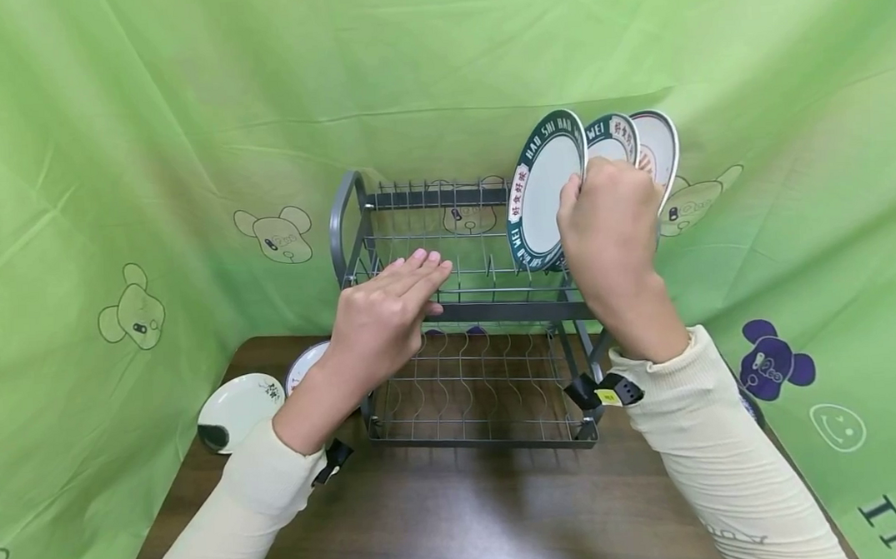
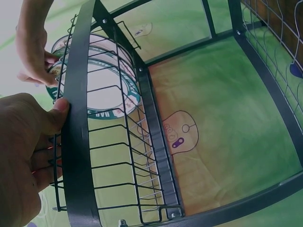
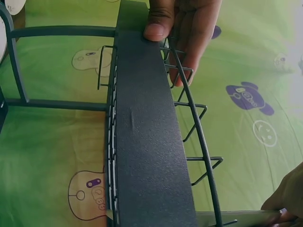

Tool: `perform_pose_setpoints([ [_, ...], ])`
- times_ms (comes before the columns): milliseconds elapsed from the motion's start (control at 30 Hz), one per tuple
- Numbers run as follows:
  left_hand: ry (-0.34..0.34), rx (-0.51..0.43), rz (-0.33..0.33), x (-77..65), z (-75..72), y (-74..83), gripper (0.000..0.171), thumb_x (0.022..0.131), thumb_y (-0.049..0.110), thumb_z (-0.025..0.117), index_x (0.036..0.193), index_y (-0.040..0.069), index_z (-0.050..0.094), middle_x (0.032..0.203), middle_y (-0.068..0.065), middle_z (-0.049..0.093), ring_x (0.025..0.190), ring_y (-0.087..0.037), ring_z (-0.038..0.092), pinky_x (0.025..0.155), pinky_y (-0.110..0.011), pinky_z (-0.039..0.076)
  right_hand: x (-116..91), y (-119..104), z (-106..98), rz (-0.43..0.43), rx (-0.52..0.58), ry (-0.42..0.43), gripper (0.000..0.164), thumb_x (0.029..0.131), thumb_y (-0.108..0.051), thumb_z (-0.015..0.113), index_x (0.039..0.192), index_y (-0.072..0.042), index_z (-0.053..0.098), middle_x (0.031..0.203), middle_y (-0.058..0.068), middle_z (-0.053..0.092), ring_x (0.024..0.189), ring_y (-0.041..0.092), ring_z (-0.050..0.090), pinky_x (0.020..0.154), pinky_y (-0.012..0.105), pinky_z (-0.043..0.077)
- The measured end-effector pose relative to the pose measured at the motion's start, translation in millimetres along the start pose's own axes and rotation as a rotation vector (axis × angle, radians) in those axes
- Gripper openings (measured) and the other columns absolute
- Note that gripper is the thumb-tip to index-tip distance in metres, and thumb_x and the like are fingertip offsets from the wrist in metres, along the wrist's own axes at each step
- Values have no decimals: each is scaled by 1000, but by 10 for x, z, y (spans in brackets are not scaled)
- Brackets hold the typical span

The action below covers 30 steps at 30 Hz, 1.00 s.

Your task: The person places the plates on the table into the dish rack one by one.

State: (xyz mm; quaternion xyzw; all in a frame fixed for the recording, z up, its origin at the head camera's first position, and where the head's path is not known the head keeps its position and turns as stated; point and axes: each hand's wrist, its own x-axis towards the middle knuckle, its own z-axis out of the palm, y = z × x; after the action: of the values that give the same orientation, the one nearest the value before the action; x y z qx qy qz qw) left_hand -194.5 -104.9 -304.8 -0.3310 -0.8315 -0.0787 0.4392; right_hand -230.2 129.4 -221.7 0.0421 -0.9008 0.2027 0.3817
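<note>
A dark grey two-tier dish rack [image 1: 509, 312] stands before me. My right hand [image 1: 611, 222] pinches the right edge of a white plate [image 1: 553, 196] with a green lettered rim, upright at the right of the upper tier. Behind that hand, a second green-rimmed plate [image 1: 612, 130] and a third plate [image 1: 661, 137] stand in line. My left hand [image 1: 382, 316] holds the upper tier's front edge. In the right wrist view its thumb [image 3: 155, 31] presses the flat bar, while the fingers reach past the wires, extended.
The lower tier [image 1: 483, 386] has wavy wire dividers. On the brown table [image 1: 458, 512], a white dish [image 1: 243, 405] with a dark patch lies at the left, and another dish [image 1: 302, 365] sits partly behind my left arm. Green printed cloth [image 1: 259, 87] hangs close behind the rack.
</note>
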Motion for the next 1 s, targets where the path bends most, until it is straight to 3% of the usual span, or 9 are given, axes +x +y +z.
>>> perform_pose_setpoints([
  [133, -3, 0, -5, -4, 9, -3, 29, 97, 18, 71, 124, 8, 74, 122, -10, 74, 114, -23, 72, 102, -35, 58, 5, -8, -13, 30, -8, -13, 24, 99, -4, 57, 99, 18, 67, 88, 36, 70, 83, 57, 67, 81, 65, 57],
  [333, -12, 0, -11, -8, 11, -1, 30, 98, 19, 70, 126, 8, 73, 123, -10, 73, 116, -23, 72, 103, -35, 58, 5, -18, -22, 123, 62, -22, 22, 99, -4, 60, 112, 13, 60, 94, 38, 68, 90, 62, 66, 84, 64, 59],
  [700, -2, 2, -12, -14, 14, -13, 31, 97, 20, 71, 125, 7, 73, 123, -12, 73, 115, -24, 72, 102, -36, 58, 14, -63, -94, 122, -27, -106, 34, 106, -15, 54, 111, 18, 59, 94, 42, 66, 93, 64, 65, 82, 66, 59],
  [1000, -7, -1, -13, -9, 7, -14, 33, 95, 20, 73, 125, 7, 73, 123, -12, 73, 115, -24, 72, 102, -36, 58, 27, -67, -172, 157, -8, -212, 41, 108, -21, 52, 116, 19, 58, 98, 44, 65, 96, 65, 63, 82, 66, 59],
])
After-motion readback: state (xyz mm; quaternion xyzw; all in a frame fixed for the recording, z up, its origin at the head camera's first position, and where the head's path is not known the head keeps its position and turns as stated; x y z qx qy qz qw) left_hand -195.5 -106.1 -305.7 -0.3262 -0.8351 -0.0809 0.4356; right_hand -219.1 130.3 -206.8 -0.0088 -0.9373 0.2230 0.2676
